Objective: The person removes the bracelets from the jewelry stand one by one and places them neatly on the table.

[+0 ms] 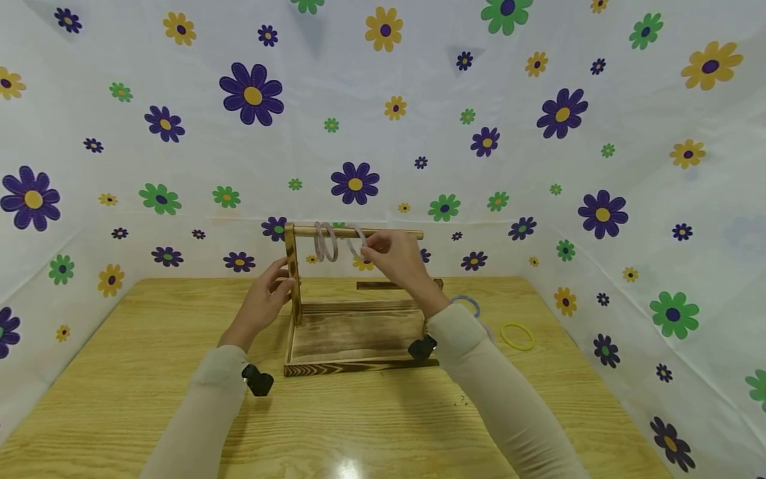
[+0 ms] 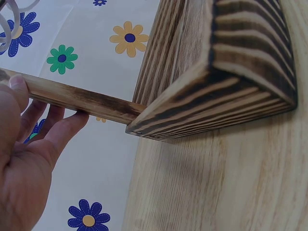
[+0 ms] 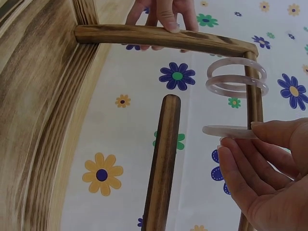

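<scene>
A wooden bangle stand stands on the table, with an upright post at its left and a horizontal rod on top. My left hand grips the post, thumb on one side and fingers on the other. At the rod, my right hand pinches a pale bangle between thumb and fingers; the rod passes through it. Two similar bangles hang on the rod nearer the post, apart from the held one.
A blue bangle and a yellow bangle lie on the table right of the stand. Near the blue one, a purple bangle is partly hidden by the right sleeve. A lower wooden bar has a free end. Flowered cloth hangs behind.
</scene>
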`<state>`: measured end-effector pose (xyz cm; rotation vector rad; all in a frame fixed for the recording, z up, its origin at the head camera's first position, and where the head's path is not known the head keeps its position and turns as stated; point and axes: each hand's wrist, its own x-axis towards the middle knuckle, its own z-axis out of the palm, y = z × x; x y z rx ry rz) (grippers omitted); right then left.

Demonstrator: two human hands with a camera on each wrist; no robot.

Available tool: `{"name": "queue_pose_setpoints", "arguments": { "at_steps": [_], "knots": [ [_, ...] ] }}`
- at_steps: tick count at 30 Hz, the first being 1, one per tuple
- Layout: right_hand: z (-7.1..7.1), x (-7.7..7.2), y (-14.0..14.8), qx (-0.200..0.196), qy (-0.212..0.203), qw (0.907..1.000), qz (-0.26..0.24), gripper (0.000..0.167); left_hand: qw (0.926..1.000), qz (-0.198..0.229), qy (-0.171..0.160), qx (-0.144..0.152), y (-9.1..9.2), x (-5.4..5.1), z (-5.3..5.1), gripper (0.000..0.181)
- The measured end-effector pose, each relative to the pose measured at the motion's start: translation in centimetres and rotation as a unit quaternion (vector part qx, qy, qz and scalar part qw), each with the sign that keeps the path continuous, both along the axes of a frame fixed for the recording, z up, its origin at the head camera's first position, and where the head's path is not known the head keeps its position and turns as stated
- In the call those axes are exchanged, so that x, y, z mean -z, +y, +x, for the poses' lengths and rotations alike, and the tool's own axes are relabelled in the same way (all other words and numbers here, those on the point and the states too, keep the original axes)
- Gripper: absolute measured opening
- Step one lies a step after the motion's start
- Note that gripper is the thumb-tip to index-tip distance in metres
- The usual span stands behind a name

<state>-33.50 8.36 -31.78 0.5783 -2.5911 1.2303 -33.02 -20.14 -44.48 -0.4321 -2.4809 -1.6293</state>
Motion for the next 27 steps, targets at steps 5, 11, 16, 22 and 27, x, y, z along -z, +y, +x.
{"name": "queue_pose_setpoints", "arguments": {
  "at_steps": [5, 11, 16, 22, 27],
  "knots": [
    [-0.2, 0.2, 0.4, -0.002, 0.005, 1.0000, -0.001, 0.019, 1.0000, -0.002, -0.003, -0.001, 0.0, 0.0, 0.0, 0.059],
    [-0.2, 0.1, 0.6, 0.007, 0.004, 1.0000, 0.003, 0.020, 1.0000, -0.003, 0.000, -0.003, 0.0, 0.1, -0.1, 0.059],
    [-0.1, 0.2, 0.8, 0.011, 0.000, 0.9999, -0.001, 0.019, 0.9999, -0.006, -0.004, -0.007, 0.1, 0.0, -0.1, 0.059],
    [-0.1, 0.2, 1.2, 0.003, 0.011, 0.9999, -0.011, 0.019, 0.9999, -0.006, -0.007, -0.008, 0.1, 0.0, 0.0, 0.059],
    [-0.1, 0.1, 1.6, 0.005, 0.013, 0.9997, -0.017, 0.019, 0.9999, -0.006, -0.005, -0.009, 0.1, -0.1, 0.1, 0.059]
  ]
}}
